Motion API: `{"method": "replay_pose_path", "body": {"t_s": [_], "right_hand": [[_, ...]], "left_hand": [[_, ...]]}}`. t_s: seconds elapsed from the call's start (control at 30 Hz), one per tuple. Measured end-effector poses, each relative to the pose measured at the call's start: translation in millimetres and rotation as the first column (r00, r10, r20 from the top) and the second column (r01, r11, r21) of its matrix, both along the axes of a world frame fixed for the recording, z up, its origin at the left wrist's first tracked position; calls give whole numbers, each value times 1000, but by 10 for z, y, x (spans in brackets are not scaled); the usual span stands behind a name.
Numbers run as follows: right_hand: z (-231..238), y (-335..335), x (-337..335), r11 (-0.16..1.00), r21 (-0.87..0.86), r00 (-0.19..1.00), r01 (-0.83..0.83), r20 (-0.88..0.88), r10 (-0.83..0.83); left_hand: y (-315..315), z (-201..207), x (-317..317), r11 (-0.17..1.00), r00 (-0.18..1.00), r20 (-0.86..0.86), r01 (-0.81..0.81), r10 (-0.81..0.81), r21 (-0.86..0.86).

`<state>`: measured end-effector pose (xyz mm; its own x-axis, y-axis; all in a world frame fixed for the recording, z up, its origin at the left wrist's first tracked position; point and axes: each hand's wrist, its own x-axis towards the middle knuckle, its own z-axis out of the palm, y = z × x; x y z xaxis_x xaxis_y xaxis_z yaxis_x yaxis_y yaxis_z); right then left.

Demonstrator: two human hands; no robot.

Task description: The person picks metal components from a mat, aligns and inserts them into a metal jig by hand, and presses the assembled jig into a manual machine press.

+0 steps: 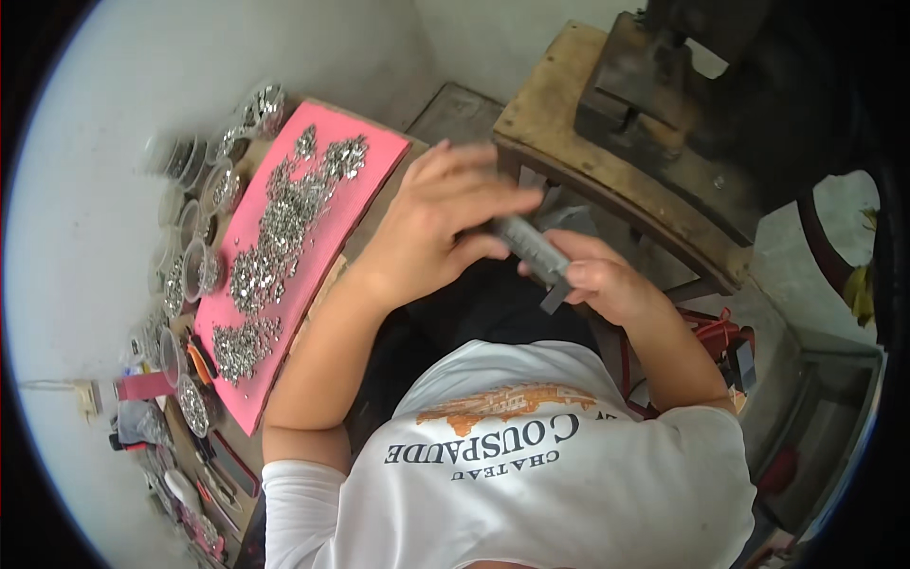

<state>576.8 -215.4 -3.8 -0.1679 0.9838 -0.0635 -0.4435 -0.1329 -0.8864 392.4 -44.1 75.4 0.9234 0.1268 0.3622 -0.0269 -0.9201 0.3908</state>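
Observation:
A grey rectangular metal block (533, 248) is held at a slant in front of my body, with a darker flat piece at its lower end. My right hand (611, 280) is closed around its near end, thumb on top. At the block's far end is my left hand (431, 218), its fingers stretched apart and smeared by motion. The left thumb and forefinger come close to that end; whether they touch it I cannot tell. On the left, a pink mat (365, 204) carries heaps of small shiny silver pieces (284, 223).
Clear round tubs (201, 270), some with silver pieces, line the mat's wall side. Orange-handled pliers (201, 358) lie near its close end. Ahead to the right stands a worn wooden bench (540, 104) bearing a dark machine (645, 71). A red item (716, 332) sits below it.

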Motion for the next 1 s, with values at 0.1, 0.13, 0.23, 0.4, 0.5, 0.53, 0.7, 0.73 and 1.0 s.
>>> {"method": "replay_pose_path", "body": {"t_s": [0.1, 0.13, 0.23, 0.4, 0.5, 0.53, 0.7, 0.73, 1.0], "right_hand": [[85, -191, 141, 962, -48, 960, 269, 95, -264], [164, -205, 145, 921, -15, 919, 390, 60, -389], [201, -121, 372, 792, -6, 791, 610, 60, -609], [143, 10, 705, 680, -86, 681, 728, -16, -732], [166, 167, 683, 584, -140, 589, 800, -11, -808], [132, 223, 693, 588, -99, 588, 803, -32, -808], [113, 270, 890, 656, -51, 657, 753, 92, -748], [159, 232, 914, 655, -49, 656, 754, 95, -749], [979, -943, 1221, -50, 900, -690, 433, 295, -661]], "left_hand": [[-133, -105, 403, 978, 949, 239, -204, 208, -40], [-171, -155, 507, 973, 943, 247, -198, 223, -123], [-224, -310, 860, 955, 976, 188, -53, 111, -291], [-340, -429, 1357, 856, 990, 141, 91, -22, -509], [-245, -505, 1535, 852, 994, 111, 66, -9, -520], [-194, -514, 1573, 850, 994, 109, 67, -11, -522], [-28, -495, 1794, 873, 991, 134, 47, 21, -486], [-2, -483, 1827, 888, 992, 121, 21, 39, -459], [108, -595, 2259, 872, 995, 89, 14, 34, -489]]}}
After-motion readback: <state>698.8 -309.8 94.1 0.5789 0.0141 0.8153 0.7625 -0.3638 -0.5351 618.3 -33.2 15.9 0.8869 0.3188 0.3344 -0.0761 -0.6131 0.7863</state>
